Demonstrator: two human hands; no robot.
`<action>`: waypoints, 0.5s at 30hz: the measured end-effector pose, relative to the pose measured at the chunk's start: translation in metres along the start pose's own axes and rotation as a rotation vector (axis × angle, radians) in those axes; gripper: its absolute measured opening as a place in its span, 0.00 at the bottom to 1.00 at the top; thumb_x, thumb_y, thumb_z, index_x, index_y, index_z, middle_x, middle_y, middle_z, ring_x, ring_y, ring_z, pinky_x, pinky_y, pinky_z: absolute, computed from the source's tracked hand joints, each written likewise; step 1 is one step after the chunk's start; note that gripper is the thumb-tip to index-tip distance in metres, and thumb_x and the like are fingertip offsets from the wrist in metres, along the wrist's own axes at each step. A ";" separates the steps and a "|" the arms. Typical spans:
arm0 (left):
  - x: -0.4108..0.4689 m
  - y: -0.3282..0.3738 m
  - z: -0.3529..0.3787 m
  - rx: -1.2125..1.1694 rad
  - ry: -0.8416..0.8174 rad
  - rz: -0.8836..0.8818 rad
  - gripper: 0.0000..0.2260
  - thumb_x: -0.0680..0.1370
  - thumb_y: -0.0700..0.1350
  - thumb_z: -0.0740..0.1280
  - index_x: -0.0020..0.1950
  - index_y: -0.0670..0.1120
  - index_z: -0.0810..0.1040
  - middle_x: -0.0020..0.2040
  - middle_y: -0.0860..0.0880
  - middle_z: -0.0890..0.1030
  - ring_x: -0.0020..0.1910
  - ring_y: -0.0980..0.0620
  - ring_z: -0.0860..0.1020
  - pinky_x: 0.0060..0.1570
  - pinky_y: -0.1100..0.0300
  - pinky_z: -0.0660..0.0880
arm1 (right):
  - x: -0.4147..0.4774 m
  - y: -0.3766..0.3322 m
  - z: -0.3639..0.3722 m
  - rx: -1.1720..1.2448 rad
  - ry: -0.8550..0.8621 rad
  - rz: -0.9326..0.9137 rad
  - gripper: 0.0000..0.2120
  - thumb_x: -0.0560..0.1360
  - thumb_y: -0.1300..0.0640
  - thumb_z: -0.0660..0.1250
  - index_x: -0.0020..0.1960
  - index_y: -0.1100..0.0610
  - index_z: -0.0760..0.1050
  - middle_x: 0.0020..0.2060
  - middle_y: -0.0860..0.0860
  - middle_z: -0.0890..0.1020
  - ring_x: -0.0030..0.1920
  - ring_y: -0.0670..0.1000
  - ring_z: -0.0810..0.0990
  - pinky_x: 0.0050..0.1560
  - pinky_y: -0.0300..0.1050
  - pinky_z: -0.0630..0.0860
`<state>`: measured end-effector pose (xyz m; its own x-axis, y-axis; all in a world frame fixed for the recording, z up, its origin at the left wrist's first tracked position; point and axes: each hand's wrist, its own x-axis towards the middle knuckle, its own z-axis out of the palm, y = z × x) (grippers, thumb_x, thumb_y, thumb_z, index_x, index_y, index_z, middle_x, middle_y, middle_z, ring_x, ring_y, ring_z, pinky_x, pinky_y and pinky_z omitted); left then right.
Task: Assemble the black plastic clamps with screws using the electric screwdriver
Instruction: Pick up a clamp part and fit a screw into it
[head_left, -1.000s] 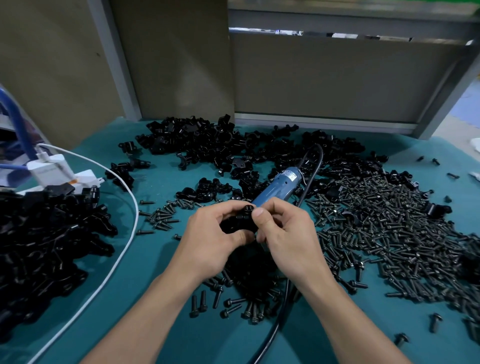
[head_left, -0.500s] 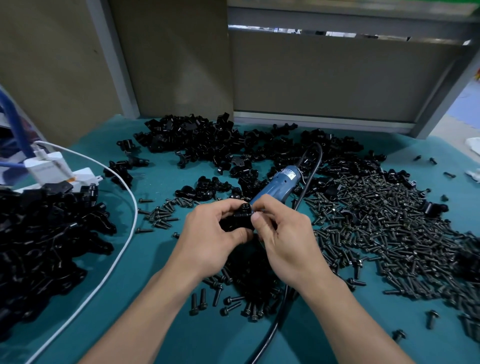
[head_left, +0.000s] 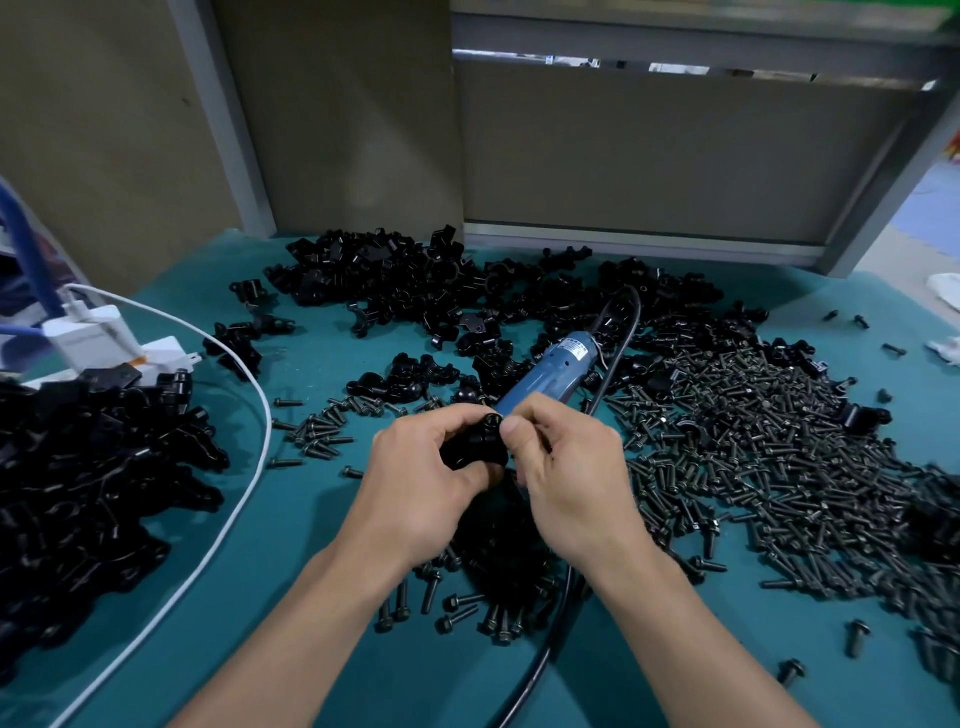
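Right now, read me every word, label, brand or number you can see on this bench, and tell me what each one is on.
Label on the blue electric screwdriver: printed lines, too small and blurred to read.
Faint grey print on the white charger: too blurred to read.
On the black clamp being held: no text visible.
Nothing else in view carries readable text.
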<state>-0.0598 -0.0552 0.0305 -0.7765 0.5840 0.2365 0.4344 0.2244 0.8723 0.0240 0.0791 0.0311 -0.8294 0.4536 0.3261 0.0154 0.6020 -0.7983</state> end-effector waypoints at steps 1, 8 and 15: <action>0.000 0.000 0.000 0.006 0.009 0.007 0.23 0.73 0.38 0.78 0.51 0.68 0.83 0.44 0.66 0.85 0.41 0.63 0.84 0.40 0.66 0.81 | 0.000 -0.001 0.003 -0.033 0.029 0.000 0.18 0.84 0.52 0.64 0.36 0.50 0.70 0.29 0.44 0.76 0.29 0.44 0.71 0.30 0.34 0.66; 0.001 0.003 -0.004 0.007 0.000 0.040 0.21 0.73 0.38 0.80 0.49 0.66 0.85 0.44 0.66 0.86 0.45 0.65 0.84 0.42 0.74 0.76 | -0.002 0.001 -0.010 0.038 -0.111 -0.070 0.08 0.82 0.56 0.68 0.44 0.48 0.78 0.33 0.47 0.80 0.33 0.47 0.76 0.34 0.42 0.73; -0.001 0.006 -0.004 0.023 0.016 0.051 0.23 0.74 0.38 0.78 0.51 0.69 0.83 0.43 0.66 0.85 0.42 0.63 0.84 0.39 0.70 0.78 | -0.001 0.004 -0.005 0.062 -0.062 -0.024 0.17 0.84 0.50 0.64 0.37 0.52 0.73 0.26 0.44 0.73 0.28 0.44 0.69 0.32 0.37 0.65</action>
<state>-0.0582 -0.0581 0.0375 -0.7602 0.5827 0.2874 0.4840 0.2127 0.8488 0.0276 0.0842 0.0299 -0.8622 0.3965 0.3154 -0.0382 0.5698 -0.8209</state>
